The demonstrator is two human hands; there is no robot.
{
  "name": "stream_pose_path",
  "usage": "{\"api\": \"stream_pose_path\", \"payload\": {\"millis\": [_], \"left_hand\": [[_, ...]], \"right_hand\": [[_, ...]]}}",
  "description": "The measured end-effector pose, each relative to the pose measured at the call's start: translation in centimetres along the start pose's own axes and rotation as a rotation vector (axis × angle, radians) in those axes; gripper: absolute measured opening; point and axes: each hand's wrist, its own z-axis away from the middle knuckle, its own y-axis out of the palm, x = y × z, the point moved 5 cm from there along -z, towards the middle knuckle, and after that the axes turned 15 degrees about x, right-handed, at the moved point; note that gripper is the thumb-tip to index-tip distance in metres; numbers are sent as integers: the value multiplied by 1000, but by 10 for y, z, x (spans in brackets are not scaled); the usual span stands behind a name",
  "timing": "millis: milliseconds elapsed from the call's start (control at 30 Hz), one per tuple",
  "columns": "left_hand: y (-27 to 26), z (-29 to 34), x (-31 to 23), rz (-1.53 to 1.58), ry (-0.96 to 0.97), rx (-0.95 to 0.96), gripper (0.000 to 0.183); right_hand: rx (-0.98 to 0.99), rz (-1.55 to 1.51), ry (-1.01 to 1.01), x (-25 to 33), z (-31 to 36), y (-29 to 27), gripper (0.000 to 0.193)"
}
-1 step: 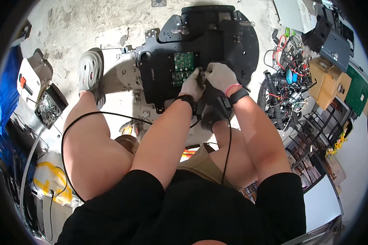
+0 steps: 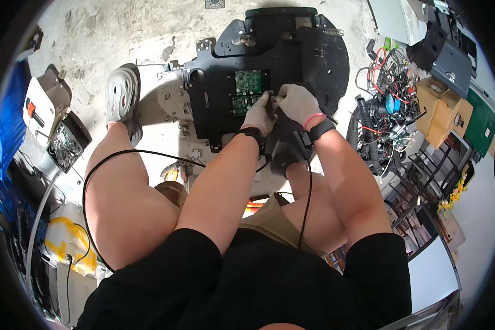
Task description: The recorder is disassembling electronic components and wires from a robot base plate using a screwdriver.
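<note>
A large black machine chassis [image 2: 214, 104] lies on the floor in front of me, rounded at its right end. Set into it is a green circuit board [image 2: 248, 82]. Just right of the board's lower part is my left hand [image 2: 260, 116] in a pale glove, thumb and fingers drawn together. Close beside it, my gloved right hand [image 2: 298, 103] is closed in a pinch, its fingertips almost meeting the left ones. Whatever lies between the fingertips is too small to make out. Both wrists carry black bands, with a cable running down from the right one.
A tangle of wires and black hoses [image 2: 388, 104] lies to the right, beside a cardboard box [image 2: 443, 110]. At the left stands an open bin of small metal parts [image 2: 67, 146]. Pliers [image 2: 174, 173] and loose screws rest on the floor between my legs. A black cable [image 2: 143, 152] crosses my left leg.
</note>
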Motion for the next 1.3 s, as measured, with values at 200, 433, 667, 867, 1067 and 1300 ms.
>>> {"api": "stream_pose_path", "payload": {"millis": [200,433,667,867,1067,1300], "left_hand": [[-6,1,0,10,40,-46,17],[-6,-4,3,21,60,-60,16],[-4,-4,2,32,73,-29,16],[-9,-5,4,87,73,10,23],[-12,-9,3,96,76,35,21],[-8,-9,4,109,57,119,24]], "right_hand": [[39,24,2,5,1,7,25],[24,41,-3,8,4,8,25],[24,51,-18,9,3,8,25],[59,49,-13,12,4,7,26],[65,46,-3,11,4,9,27],[76,41,0,18,7,4,27]]}}
